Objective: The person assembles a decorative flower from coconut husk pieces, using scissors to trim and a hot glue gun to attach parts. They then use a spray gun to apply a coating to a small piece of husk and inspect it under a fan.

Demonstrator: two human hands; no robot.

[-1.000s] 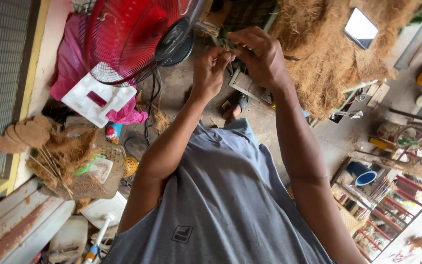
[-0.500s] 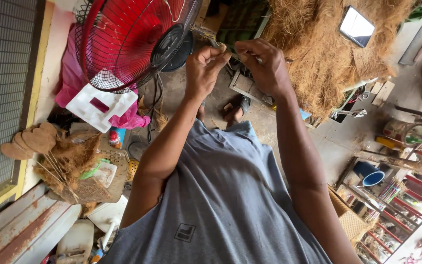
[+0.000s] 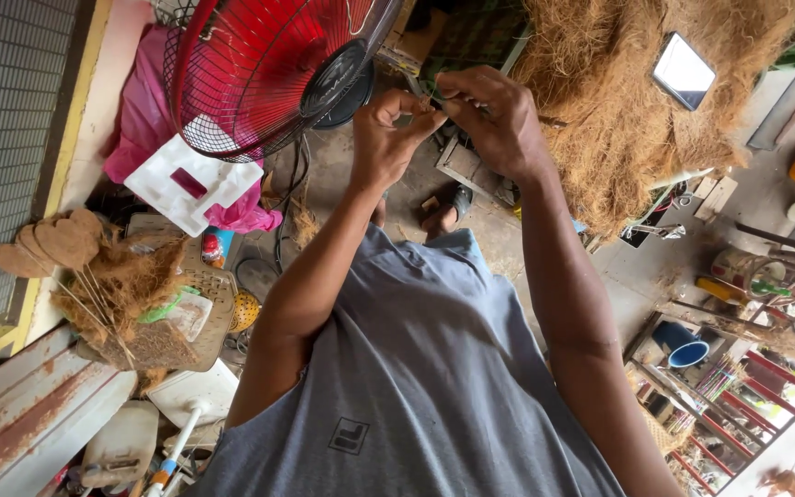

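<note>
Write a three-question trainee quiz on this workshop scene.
1. True or false: the left hand and right hand are raised close together, pinching a thin strand between them.
2. What lies on the brown fibre pile? A) a phone B) a hammer C) a book
3. Fill in: the fan beside the left hand has a ___ grille.
Key: 1 true; 2 A; 3 red.

Red fan; grey shirt; brown fibre heap; pink cloth.
</note>
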